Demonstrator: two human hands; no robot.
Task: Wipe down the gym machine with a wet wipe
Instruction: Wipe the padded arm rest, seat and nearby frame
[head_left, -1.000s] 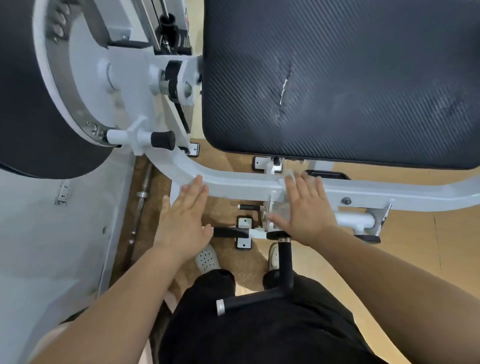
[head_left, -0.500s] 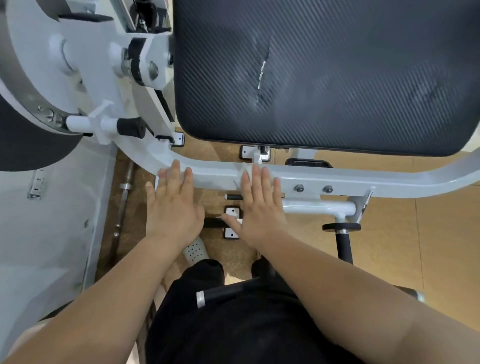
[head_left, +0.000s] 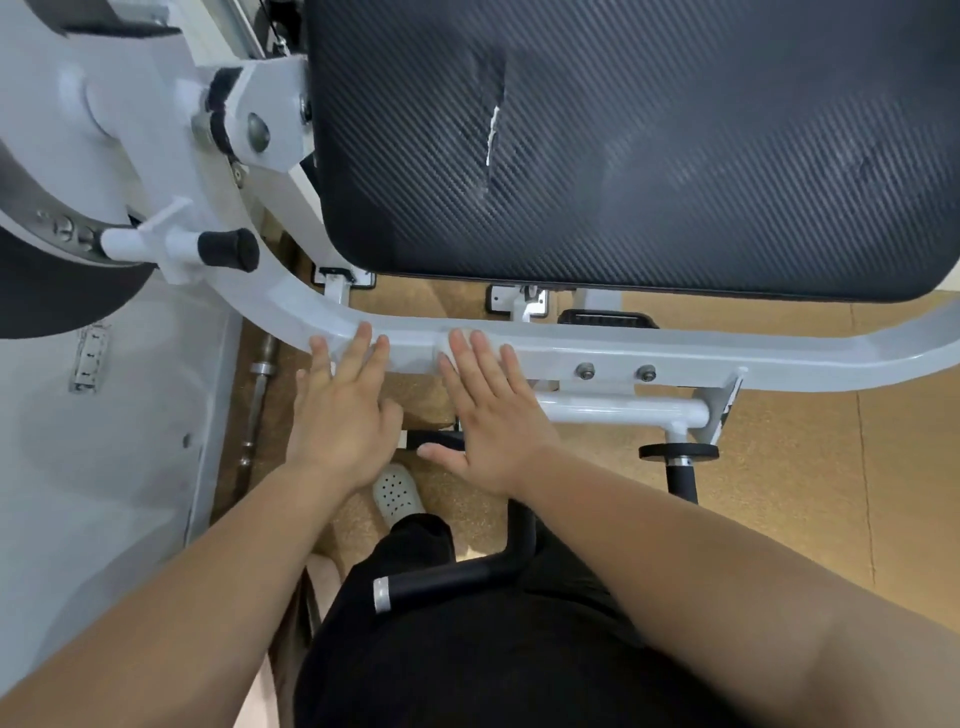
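The gym machine's white frame bar (head_left: 675, 353) runs across under a large black textured pad (head_left: 649, 145) that has a small tear. My right hand (head_left: 491, 415) lies flat on the bar, fingers together. It presses a white wet wipe (head_left: 445, 347), which shows only as a small lump at the fingertips. My left hand (head_left: 340, 415) rests flat on the bar's curved left part, fingers spread, with nothing in it. The two hands lie close together, thumbs almost touching.
A white pivot arm with a black-capped peg (head_left: 228, 249) and a round black pad (head_left: 47, 291) stand at the left. A black handle (head_left: 452, 577) juts out over my dark trousers. Below lie a cork-coloured floor (head_left: 805, 493), a barbell (head_left: 260, 395) and my grey shoe (head_left: 397, 493).
My right hand has slid left along the white bar with the wipe, ending close to my left hand. The left hand has stayed on the bar's curve.
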